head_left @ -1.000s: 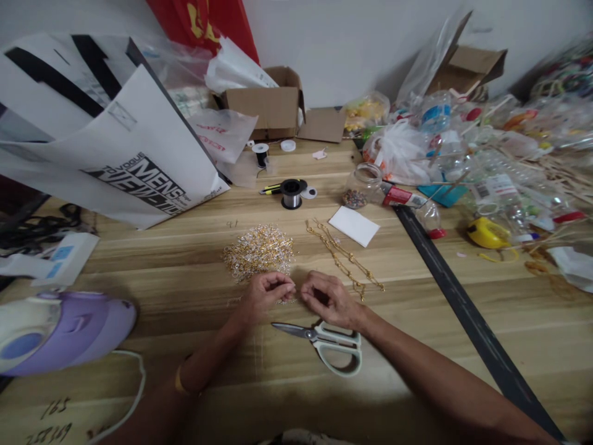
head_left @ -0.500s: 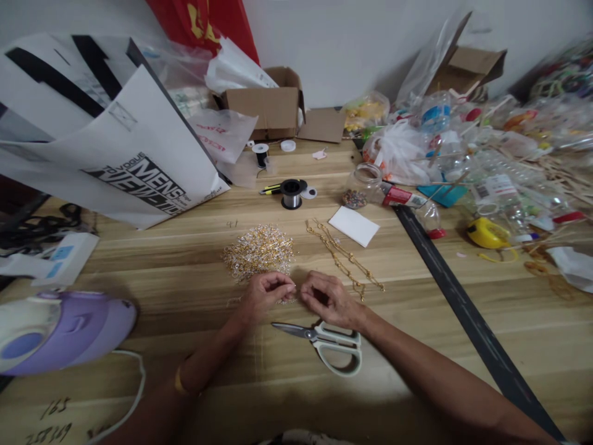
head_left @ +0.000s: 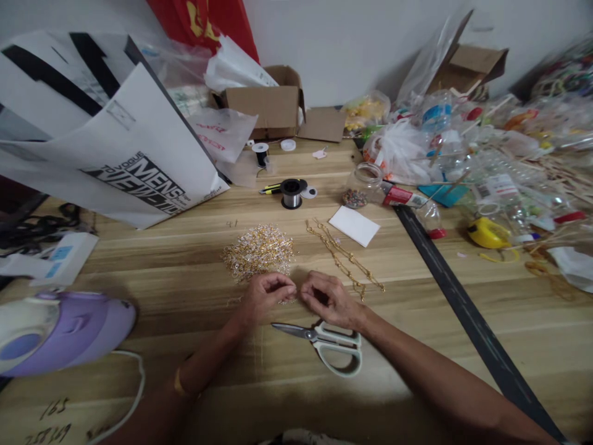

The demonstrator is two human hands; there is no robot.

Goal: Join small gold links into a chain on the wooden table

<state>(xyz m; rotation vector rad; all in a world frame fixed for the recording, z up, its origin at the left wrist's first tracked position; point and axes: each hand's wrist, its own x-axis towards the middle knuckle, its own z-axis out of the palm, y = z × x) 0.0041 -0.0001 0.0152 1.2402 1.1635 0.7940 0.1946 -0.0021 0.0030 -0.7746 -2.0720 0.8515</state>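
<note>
My left hand (head_left: pixel 270 293) and my right hand (head_left: pixel 330 298) face each other, fingertips nearly touching, each in a closed pinch. What they pinch is too small to make out; thin pale threads (head_left: pixel 258 352) trail below the left wrist. Just beyond the left hand lies a heap of gold and clear beads (head_left: pixel 258 252). A gold beaded chain (head_left: pixel 340 262) stretches in two strands past the right hand. Closer to me, scissors (head_left: pixel 324 343) with pale handles lie partly open, their blades pointing left, just below the right hand.
Behind the beads stand a spool of wire (head_left: pixel 291 194) and a jar of small beads (head_left: pixel 361 185). A white card (head_left: pixel 354 226) lies right of them. A white paper bag (head_left: pixel 125 142) and a purple appliance (head_left: pixel 78 334) fill the left; plastic bottles (head_left: pixel 498 185) crowd the right.
Both hands hold almost the same place and pinch. Only a slight shift of the fingertips shows; the beads, chain and scissors have not moved.
</note>
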